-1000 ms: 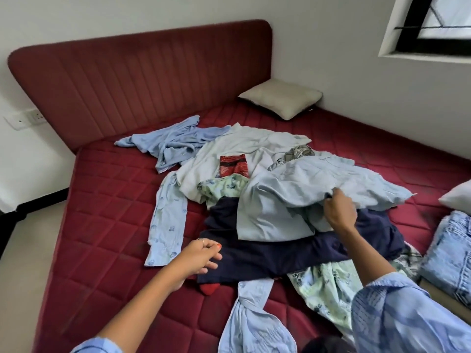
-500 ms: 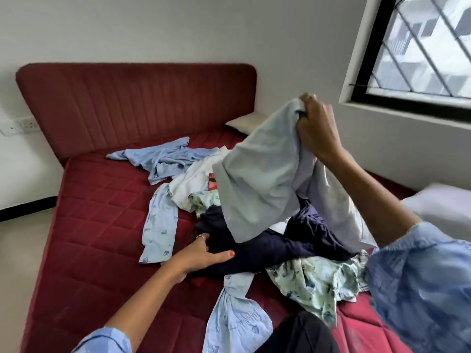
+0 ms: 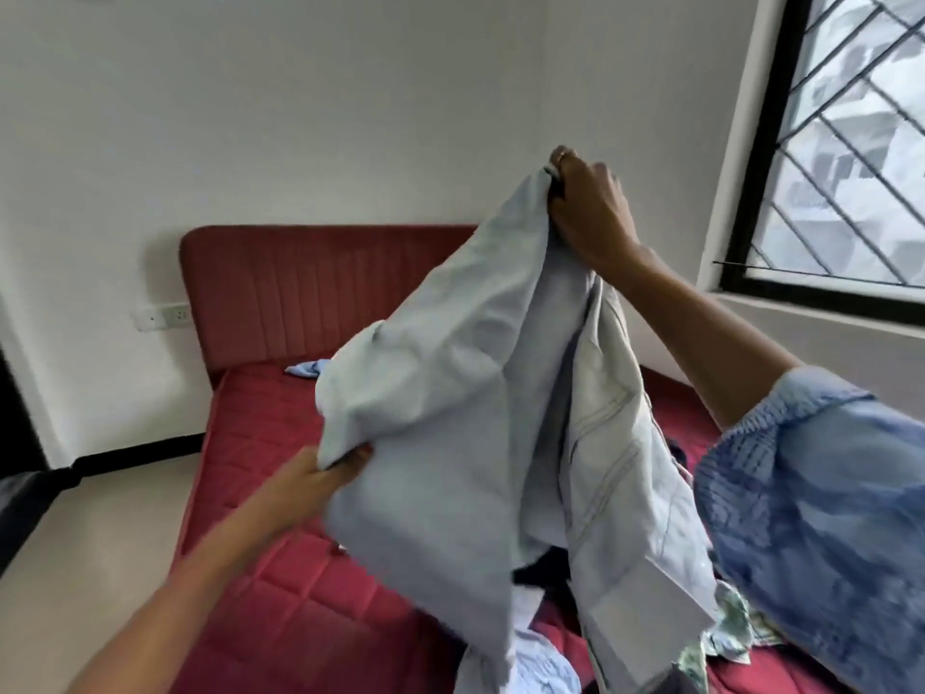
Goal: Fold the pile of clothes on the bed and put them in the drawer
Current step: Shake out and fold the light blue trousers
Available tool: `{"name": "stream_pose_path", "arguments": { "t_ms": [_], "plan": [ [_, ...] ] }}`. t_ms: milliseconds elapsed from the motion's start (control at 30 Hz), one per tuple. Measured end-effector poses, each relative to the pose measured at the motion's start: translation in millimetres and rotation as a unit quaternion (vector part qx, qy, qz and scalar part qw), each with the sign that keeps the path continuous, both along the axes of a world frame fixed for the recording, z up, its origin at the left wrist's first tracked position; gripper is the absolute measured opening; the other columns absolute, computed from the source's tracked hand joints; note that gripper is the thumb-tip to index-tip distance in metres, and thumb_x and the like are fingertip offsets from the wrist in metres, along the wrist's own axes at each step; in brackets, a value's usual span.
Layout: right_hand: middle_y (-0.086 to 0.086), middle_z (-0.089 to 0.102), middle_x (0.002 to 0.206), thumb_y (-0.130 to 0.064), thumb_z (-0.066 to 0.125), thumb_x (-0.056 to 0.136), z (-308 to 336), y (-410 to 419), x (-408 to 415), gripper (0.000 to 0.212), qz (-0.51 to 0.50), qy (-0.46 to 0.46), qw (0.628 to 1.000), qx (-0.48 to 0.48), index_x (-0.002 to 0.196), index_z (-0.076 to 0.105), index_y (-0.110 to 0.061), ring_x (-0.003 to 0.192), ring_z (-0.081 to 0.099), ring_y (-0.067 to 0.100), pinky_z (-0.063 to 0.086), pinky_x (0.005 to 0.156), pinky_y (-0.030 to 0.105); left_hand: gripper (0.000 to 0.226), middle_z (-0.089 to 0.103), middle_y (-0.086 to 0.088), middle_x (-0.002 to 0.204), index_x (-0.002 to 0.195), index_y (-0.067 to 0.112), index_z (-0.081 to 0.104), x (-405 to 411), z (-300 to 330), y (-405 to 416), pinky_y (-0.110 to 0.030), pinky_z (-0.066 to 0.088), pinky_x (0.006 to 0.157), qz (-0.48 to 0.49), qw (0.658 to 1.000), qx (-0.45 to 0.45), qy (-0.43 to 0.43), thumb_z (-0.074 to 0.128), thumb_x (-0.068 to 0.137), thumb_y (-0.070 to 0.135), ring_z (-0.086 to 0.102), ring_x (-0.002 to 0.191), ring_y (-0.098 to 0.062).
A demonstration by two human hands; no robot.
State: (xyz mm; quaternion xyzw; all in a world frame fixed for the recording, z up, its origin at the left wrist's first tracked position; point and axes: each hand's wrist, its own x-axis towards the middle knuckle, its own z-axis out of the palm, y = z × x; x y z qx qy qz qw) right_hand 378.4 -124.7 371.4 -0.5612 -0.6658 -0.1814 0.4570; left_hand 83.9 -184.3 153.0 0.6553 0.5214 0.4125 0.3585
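Since the earlier frame I see the right hand (image 3: 590, 212) has gone up higher, to the upper middle of the frame, and the left hand (image 3: 325, 473) has left the bed and come up to grab the cloth too. The view has tipped up, so most of the pile is now hidden.

I count two hands and one big pale blue garment (image 3: 450, 418) between them. The right hand's fingers are curled tight round the top edge of it. The left hand pinches a lower corner at the left middle of the frame, fingers closed on the cloth. The garment hangs in the air above the bed and fills the middle of the frame. It has stitched seams on its right side.

The garment blocks my view of the pile. I can only see bits of it: one light blue piece (image 3: 308, 368) far back near the headboard (image 3: 280, 293), a dark piece (image 3: 543, 568) peeking out under the hanging cloth, a pale blue piece (image 3: 530, 663) at the bottom, and a green patterned piece (image 3: 731, 628) at the lower right.

The red mattress (image 3: 280, 568) shows bare on the left side, with its left edge beside the pale floor (image 3: 90, 543). One wall socket (image 3: 162, 315) sits left of the headboard. One barred window (image 3: 851, 142) is at the upper right. I cannot see a drawer.
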Motion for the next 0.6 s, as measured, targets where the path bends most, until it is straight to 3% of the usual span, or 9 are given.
{"name": "stream_pose_path", "arguments": {
  "t_ms": [100,200,267,367,467,533,600],
  "plan": [
    [0.024,0.062,0.108,-0.009,0.041,0.082,-48.4,-7.5,-40.8,0.029,0.059,0.001,0.995,-0.082,0.108,0.054,-0.010,0.102,0.058,0.044,0.045,0.079,0.041,0.036,0.074,0.007,0.093,0.101,0.018,0.072,-89.8,-13.4,-22.5,-0.026,0.054,0.077,-0.020,0.976,-0.158,0.146,0.068,0.080,0.047,0.069,0.086,-0.012],
    [0.024,0.060,0.115,-0.003,0.044,0.085,-146.5,-38.2,-95.7,0.039,0.133,-0.058,0.964,-0.225,0.123,0.051,-0.007,0.107,0.057,0.040,0.043,0.086,0.040,0.053,0.068,0.011,0.080,0.100,0.017,0.066,-149.0,-44.7,-45.0,-0.019,0.045,0.064,-0.056,0.858,-0.358,0.364,0.067,0.075,0.064,0.064,0.072,-0.008],
    [0.025,0.060,0.116,-0.002,0.043,0.088,-235.6,-77.2,-130.4,0.042,0.196,-0.112,0.912,-0.342,0.130,0.046,-0.005,0.106,0.059,0.039,0.044,0.087,0.042,0.045,0.069,0.012,0.084,0.099,0.019,0.064,-174.9,-69.2,-57.2,-0.017,0.042,0.059,-0.040,0.816,-0.410,0.406,0.063,0.080,0.060,0.066,0.077,-0.005],
    [0.028,0.055,0.123,-0.011,0.046,0.093,-346.4,-145.0,-158.5,0.049,0.278,-0.135,0.780,-0.545,0.140,0.035,-0.007,0.113,0.054,0.042,0.044,0.094,0.046,0.046,0.069,0.008,0.102,0.104,0.023,0.061,-189.9,-92.7,-64.5,-0.018,0.041,0.057,-0.004,0.830,-0.416,0.371,0.057,0.082,0.063,0.068,0.084,-0.010],
    [0.028,0.052,0.130,-0.026,0.046,0.094,-399.5,-184.3,-155.4,0.050,0.313,-0.146,0.685,-0.642,0.139,0.032,-0.010,0.121,0.050,0.040,0.038,0.099,0.043,0.040,0.067,0.008,0.109,0.108,0.027,0.059,-170.5,-94.4,-63.2,-0.023,0.046,0.073,-0.001,0.833,-0.434,0.343,0.051,0.087,0.061,0.068,0.094,-0.010],
    [0.016,0.055,0.132,-0.030,0.050,0.094,-403.9,-184.1,-139.2,0.049,0.340,-0.114,0.673,-0.647,0.139,0.038,-0.014,0.121,0.052,0.031,0.037,0.096,0.031,0.037,0.067,0.008,0.109,0.109,0.030,0.058,-150.4,-94.3,-53.3,-0.024,0.046,0.076,-0.030,0.837,-0.427,0.341,0.050,0.088,0.060,0.067,0.095,-0.010],
    [0.006,0.060,0.129,-0.031,0.052,0.097,-394.3,-169.6,-115.8,0.039,0.345,-0.055,0.693,-0.631,0.132,0.050,-0.014,0.107,0.060,0.020,0.041,0.089,0.024,0.034,0.066,0.008,0.110,0.110,0.030,0.057,-125.4,-96.5,-36.5,-0.026,0.046,0.077,-0.050,0.843,-0.408,0.347,0.047,0.091,0.056,0.065,0.096,-0.009]
  ]
}}
